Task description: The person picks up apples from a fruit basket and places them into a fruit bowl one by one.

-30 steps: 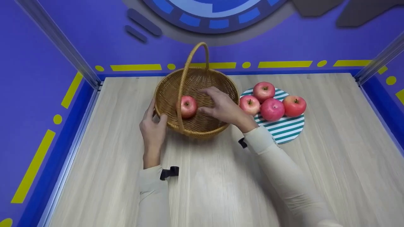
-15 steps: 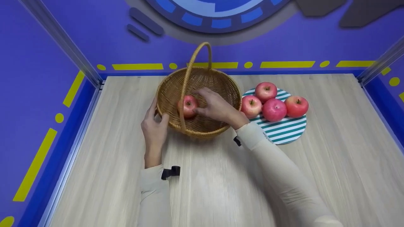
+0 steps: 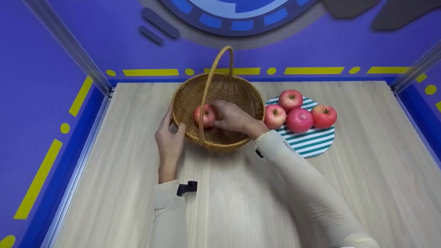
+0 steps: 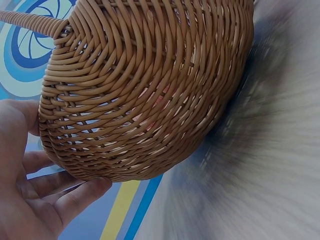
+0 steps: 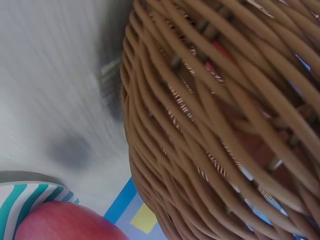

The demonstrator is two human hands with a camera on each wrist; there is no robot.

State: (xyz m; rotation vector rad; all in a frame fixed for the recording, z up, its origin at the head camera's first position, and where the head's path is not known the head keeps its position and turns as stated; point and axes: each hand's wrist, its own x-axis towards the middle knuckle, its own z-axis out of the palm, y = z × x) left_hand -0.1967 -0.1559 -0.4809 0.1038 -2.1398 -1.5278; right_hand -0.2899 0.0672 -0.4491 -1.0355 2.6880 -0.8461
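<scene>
A brown wicker basket with a tall arched handle stands on the table. My left hand holds it at the near left rim, thumb on the front side and fingers round the outside; the left wrist view has these fingers against the weave. Inside the basket sits a red apple, partly behind the handle. My right hand reaches in over the right rim and grips this apple from its right side, thumb in front and fingers behind. In the right wrist view the basket wall hides that hand.
Right of the basket lies a round green-and-white striped mat bearing several red apples, the leftmost one close to the basket rim. A purple wall stands behind the light wood table.
My right hand has moved left and deeper into the basket, its thumb and fingers closing in on the apple. The basket's handle leans slightly further right; my left hand keeps its hold.
</scene>
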